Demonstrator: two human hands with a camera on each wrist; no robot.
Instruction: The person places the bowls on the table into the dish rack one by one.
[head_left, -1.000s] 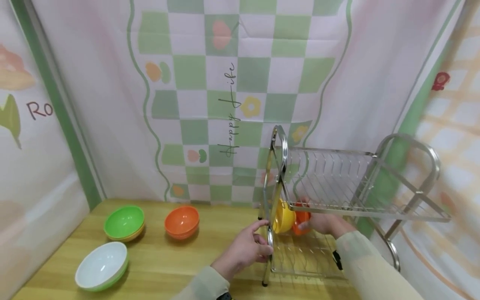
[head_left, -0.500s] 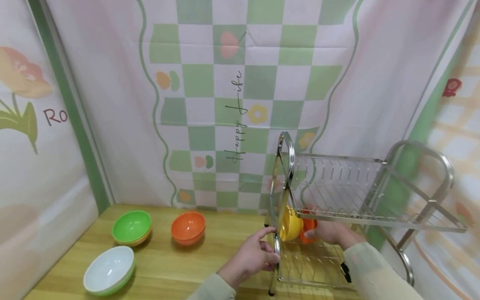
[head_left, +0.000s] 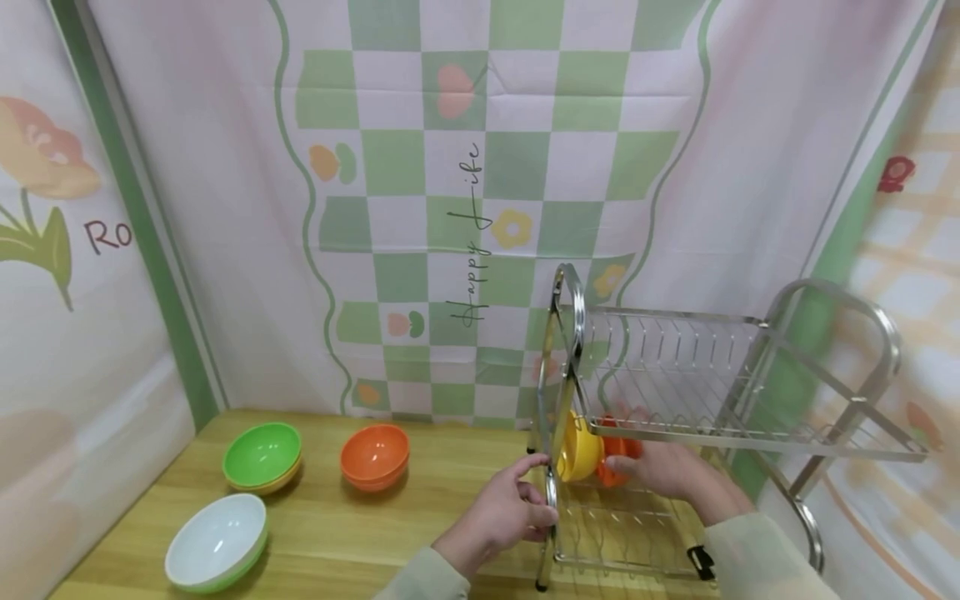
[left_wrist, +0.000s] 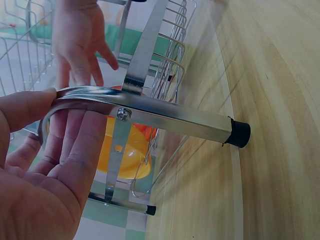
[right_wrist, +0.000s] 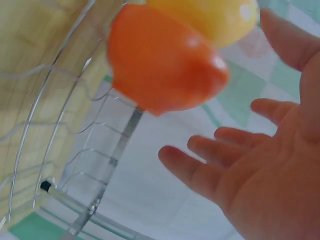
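A two-tier metal dish rack [head_left: 750, 444] stands at the right of the table. My left hand [head_left: 502, 512] grips its front left post [left_wrist: 175, 117], thumb on one side and fingers round the other. On the lower tier a yellow bowl [head_left: 583, 450] sits on its side at the left end, and an orange bowl [right_wrist: 162, 60] is set on edge right beside it. My right hand [head_left: 671, 475] is under the upper tier next to the orange bowl. In the right wrist view its fingers are spread, with a gap between them and the bowl.
On the wooden table [head_left: 360, 554] at the left are a green bowl [head_left: 262, 450] stacked on a yellowish one, a white-lined green bowl [head_left: 217, 542] and stacked orange bowls [head_left: 375, 457]. The rack's upper tier hangs low over my right hand. A printed curtain [head_left: 510, 167] closes the back.
My right hand has let go of the orange bowl and drawn slightly to the right, leaving it in the rack. The left hand keeps its grip on the post. The head view has shifted.
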